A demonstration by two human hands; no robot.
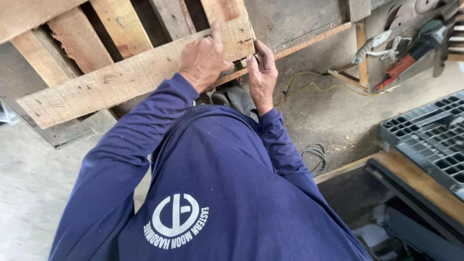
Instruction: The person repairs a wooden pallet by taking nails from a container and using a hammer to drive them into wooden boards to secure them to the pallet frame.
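A wooden pallet (72, 53) of rough slats lies on the concrete floor in front of me. Its near crosswise plank (121, 79) runs from lower left to upper right. My left hand (203, 60) lies on that plank near its right end, fingers curled over its far edge and thumb at the near edge. My right hand (262, 72) holds the plank's right end from the side, fingertips against the end grain. Both arms are in dark blue long sleeves.
A red and green power tool (411, 53) lies at the upper right among metal parts and discs. A thin yellow cord (309, 87) and a grey coiled cable (316, 154) lie on the floor. A black plastic grid pallet (430, 135) rests on a wooden bench (415, 181) at right.
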